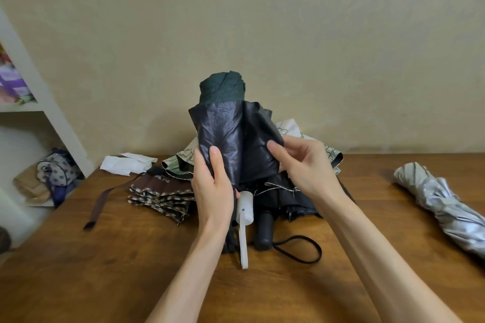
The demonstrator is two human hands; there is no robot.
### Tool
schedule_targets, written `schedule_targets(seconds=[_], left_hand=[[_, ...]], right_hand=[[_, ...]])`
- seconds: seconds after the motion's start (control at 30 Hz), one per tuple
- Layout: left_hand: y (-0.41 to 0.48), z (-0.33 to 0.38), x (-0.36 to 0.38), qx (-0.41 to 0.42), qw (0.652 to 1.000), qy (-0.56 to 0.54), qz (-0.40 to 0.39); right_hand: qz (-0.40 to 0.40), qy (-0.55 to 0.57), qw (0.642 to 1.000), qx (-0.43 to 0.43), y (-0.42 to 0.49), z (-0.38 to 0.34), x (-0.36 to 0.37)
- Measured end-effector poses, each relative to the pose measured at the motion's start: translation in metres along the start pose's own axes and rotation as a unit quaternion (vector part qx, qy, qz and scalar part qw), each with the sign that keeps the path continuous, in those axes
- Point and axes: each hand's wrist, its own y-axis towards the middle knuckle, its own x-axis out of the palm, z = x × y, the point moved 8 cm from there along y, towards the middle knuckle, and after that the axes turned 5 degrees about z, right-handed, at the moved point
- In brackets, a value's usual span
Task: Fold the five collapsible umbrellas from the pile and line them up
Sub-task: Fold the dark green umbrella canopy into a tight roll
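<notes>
The dark umbrella (231,136) stands upright above the table (131,257), handle down. The left hand (214,186) grips its lower canopy, and the right hand (301,162) pinches a fabric flap beside it.

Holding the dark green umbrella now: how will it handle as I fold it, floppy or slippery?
The dark green umbrella is probably floppy: its black lining hangs in loose creased folds between the left hand and right hand. That glossy lining looks slippery, so folds may slide apart. The white handle seems rigid, likely the steadier hold.
</notes>
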Motion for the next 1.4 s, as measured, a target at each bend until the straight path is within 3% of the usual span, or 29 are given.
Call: schedule_targets(seconds=[0.2,0.3,0.43,0.67,0.97,1.23,1.4], left_hand=[[-0.002,0.0,0.004,0.007,1.0,0.006,-0.018],[-0.003,-0.002,0.006,0.007,1.0,0.012,-0.021],[0.0,-0.007,0.0,-0.014,1.0,0.01,0.0],[0.0,-0.006,-0.008,-0.027,0.998,0.003,0.048],[0.005,-0.009,-0.013,-0.028,0.996,-0.009,0.079],[0.001,-0.005,-0.008,-0.006,0.998,-0.016,0.056],[0.002,-0.006,-0.012,-0.004,0.997,-0.015,0.077]], right_hand=[[-0.012,-0.002,0.998,-0.064,-0.004,-0.015,0.01],[-0.008,-0.002,0.999,-0.039,-0.003,-0.01,0.005],[-0.089,-0.028,0.995,0.032,-0.002,0.003,0.007],[0.001,-0.018,0.998,0.068,0.001,0.024,-0.004],[-0.054,-0.046,0.996,0.054,0.0,0.038,0.009],[0.041,-0.007,0.997,0.065,0.001,0.034,-0.002],[0.002,0.004,0.997,0.073,0.002,0.028,0.002]])
